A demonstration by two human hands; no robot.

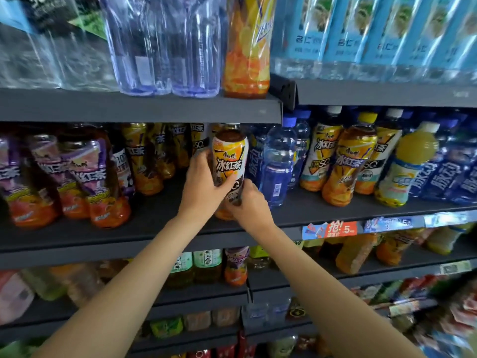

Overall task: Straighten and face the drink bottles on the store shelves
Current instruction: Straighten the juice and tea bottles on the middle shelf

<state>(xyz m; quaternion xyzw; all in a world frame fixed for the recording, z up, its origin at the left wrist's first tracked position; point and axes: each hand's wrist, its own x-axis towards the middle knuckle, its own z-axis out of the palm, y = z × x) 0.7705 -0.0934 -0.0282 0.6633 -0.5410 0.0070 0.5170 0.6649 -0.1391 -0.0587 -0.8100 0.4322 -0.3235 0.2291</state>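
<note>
Between both grips, the iced tea bottle (229, 161) is standing on the middle shelf (144, 228); left hand (204, 182) is clasping its side, right hand (247, 200) its base. Turning gently should square the label without nudging the blue bottle (277, 164) beside it.

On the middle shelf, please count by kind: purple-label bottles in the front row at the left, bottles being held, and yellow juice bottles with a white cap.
purple-label bottles, front row: 3
iced tea bottle, gripped by the left hand and the right hand: 1
yellow juice bottle: 1
Total: 5
</note>
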